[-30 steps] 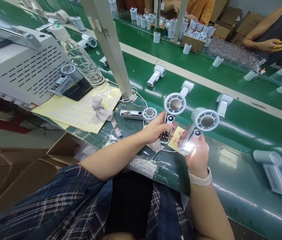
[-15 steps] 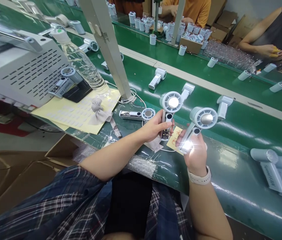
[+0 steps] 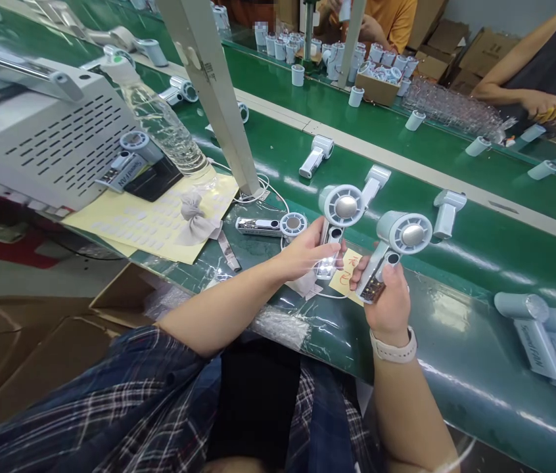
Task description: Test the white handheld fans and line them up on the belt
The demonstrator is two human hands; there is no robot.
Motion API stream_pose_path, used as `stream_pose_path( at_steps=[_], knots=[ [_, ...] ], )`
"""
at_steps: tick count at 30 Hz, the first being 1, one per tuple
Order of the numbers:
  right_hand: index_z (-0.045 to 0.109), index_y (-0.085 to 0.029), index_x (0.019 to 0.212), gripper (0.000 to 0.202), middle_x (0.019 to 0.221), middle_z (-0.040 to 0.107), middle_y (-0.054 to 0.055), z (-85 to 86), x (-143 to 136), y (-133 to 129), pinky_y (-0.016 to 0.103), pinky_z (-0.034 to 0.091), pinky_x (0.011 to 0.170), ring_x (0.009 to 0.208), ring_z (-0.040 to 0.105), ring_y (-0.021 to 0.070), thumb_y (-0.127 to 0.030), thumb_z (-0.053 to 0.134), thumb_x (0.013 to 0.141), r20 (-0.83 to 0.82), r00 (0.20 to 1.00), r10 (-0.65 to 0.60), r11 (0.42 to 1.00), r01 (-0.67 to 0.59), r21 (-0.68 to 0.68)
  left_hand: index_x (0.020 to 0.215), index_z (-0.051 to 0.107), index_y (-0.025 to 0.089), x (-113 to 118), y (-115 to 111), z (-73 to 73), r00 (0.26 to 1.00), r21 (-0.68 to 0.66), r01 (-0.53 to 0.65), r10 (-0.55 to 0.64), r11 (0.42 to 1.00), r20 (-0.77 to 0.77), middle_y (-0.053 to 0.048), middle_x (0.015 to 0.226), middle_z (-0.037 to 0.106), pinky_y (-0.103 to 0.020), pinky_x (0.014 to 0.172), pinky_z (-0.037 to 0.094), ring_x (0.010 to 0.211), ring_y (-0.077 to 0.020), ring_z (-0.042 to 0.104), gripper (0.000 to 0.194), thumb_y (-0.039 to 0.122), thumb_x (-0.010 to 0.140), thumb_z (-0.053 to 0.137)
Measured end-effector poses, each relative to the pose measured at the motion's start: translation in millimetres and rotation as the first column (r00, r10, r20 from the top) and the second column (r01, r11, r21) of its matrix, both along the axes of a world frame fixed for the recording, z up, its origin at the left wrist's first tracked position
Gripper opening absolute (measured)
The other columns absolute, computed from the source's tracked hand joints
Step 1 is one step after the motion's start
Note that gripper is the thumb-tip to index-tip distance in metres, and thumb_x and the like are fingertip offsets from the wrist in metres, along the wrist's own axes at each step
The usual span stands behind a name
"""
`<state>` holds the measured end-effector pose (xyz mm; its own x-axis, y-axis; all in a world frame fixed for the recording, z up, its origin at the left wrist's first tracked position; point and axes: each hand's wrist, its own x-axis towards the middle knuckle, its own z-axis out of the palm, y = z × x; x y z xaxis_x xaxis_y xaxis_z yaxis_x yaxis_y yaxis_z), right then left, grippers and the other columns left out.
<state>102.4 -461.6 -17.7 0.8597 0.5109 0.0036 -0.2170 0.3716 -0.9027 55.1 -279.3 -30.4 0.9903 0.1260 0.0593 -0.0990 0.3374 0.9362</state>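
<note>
Two light-blue handheld fans are held up side by side over the green bench (image 3: 436,368). My left hand (image 3: 302,253) is closed around the handle of one handheld fan (image 3: 342,205), its round head tilted up towards me. The second handheld fan (image 3: 406,233) has its handle wrapped by my right hand (image 3: 389,299), the thumb lying along the front. A white band (image 3: 395,348) circles my right wrist. Just left of my left hand, another handheld fan (image 3: 271,226) lies on its side. Under my hands is a yellow note (image 3: 347,276) with red writing.
Fans lie on the green conveyor (image 3: 396,177) beyond my hands. A slanted metal post (image 3: 213,98) rises at left, beside a water bottle (image 3: 164,125) and a vented white box (image 3: 61,131). Stacked fans (image 3: 539,335) sit at right. Two people work across the line.
The conveyor fans beyond my hands have shifted right, while the white cups on the far belt have moved slightly left. The bright glare on the right fan's handle is gone. Both hands keep their grip.
</note>
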Motion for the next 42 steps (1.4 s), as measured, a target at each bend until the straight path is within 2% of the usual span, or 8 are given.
stream_pose_path(
  at_steps=[5,9,14,19,24,29,37,42],
  knots=[
    [0.065,-0.025,0.102,0.047,0.082,0.074,0.001,0.2,3,-3,0.032,0.059,0.056,0.058,0.066,0.0156,-0.07,0.068,0.087,-0.07,0.996,0.054,0.998,-0.055,-0.014,0.115,0.048,0.019,-1,2,-3.4,0.976,0.262,-0.182,0.206,0.948,-0.067,-0.01,0.11,0.065,-0.037,0.077,0.056,0.096,-0.0253,0.069,0.071,0.051,0.068,0.09],
    [0.075,-0.024,0.099,0.049,0.096,0.08,0.007,-3.3,4,-3,0.039,0.066,0.073,0.085,0.076,0.024,-0.071,0.073,0.083,-0.1,0.995,0.021,0.998,-0.027,-0.063,0.116,0.042,0.021,-5,-1,-1.2,0.996,0.055,-0.053,0.057,0.997,-0.068,-0.007,0.097,0.07,-0.033,0.062,0.056,0.072,-0.0201,0.07,0.065,0.071,0.084,0.067],
    [0.078,-0.024,0.099,0.046,0.104,0.081,0.007,-6.6,1,-4,0.041,0.066,0.067,0.084,0.076,0.0263,-0.066,0.079,0.08,-0.047,0.998,0.035,0.998,-0.038,-0.051,0.112,0.037,0.025,-10,-4,1.6,0.998,-0.142,0.059,-0.057,0.988,0.018,-0.002,0.088,0.073,-0.029,0.049,0.053,0.06,-0.0206,0.072,0.058,0.069,0.086,0.065],
    [0.077,-0.025,0.105,0.041,0.107,0.08,0.008,-6.3,4,-7,0.043,0.064,0.07,0.091,0.075,0.0278,-0.058,0.08,0.081,-0.049,0.998,-0.033,0.998,0.03,-0.051,0.109,0.037,0.026,-10,-5,4.1,0.994,-0.177,0.063,-0.047,0.982,0.097,-0.002,0.089,0.074,-0.032,0.061,0.06,0.069,-0.0208,0.075,0.055,0.062,0.087,0.071],
    [0.076,-0.026,0.105,0.034,0.094,0.076,0.007,3.4,5,-4,0.048,0.062,0.079,0.087,0.071,0.0272,-0.052,0.065,0.087,-0.16,0.983,0.093,0.995,-0.095,-0.004,0.114,0.046,0.022,-9,-5,10.0,0.993,-0.21,0.101,-0.085,0.973,0.08,-0.003,0.09,0.071,-0.035,0.074,0.06,0.077,-0.0191,0.073,0.066,0.054,0.074,0.089],
    [0.073,-0.023,0.087,0.031,0.075,0.066,0.004,7.9,4,-2,0.037,0.055,0.061,0.064,0.059,0.0184,-0.05,0.058,0.087,-0.172,0.975,0.141,0.99,-0.138,0.031,0.109,0.058,0.016,-11,-3,12.4,0.971,-0.217,0.227,-0.238,0.949,-0.025,0.001,0.08,0.062,-0.028,0.069,0.053,0.071,-0.0124,0.065,0.064,0.043,0.065,0.097],
    [0.068,-0.022,0.088,0.036,0.08,0.065,0.004,5.2,5,-2,0.031,0.049,0.05,0.06,0.058,0.0163,-0.056,0.055,0.085,-0.11,0.987,0.114,0.993,-0.112,0.025,0.11,0.059,0.016,-6,0,4.0,0.981,-0.387,0.171,-0.192,0.906,-0.017,-0.007,0.095,0.071,-0.034,0.074,0.058,0.082,-0.0196,0.071,0.049,0.047,0.079,0.082],
    [0.067,-0.028,0.098,0.032,0.077,0.065,0.002,7.4,5,-4,0.036,0.053,0.054,0.065,0.061,0.0213,-0.055,0.067,0.08,-0.049,0.997,0.052,0.998,-0.05,0.043,0.118,0.057,0.018,-7,0,7.0,0.981,-0.256,0.192,-0.19,0.948,0.032,-0.01,0.104,0.075,-0.035,0.08,0.059,0.092,-0.0231,0.075,0.049,0.042,0.084,0.082]
  ],
)
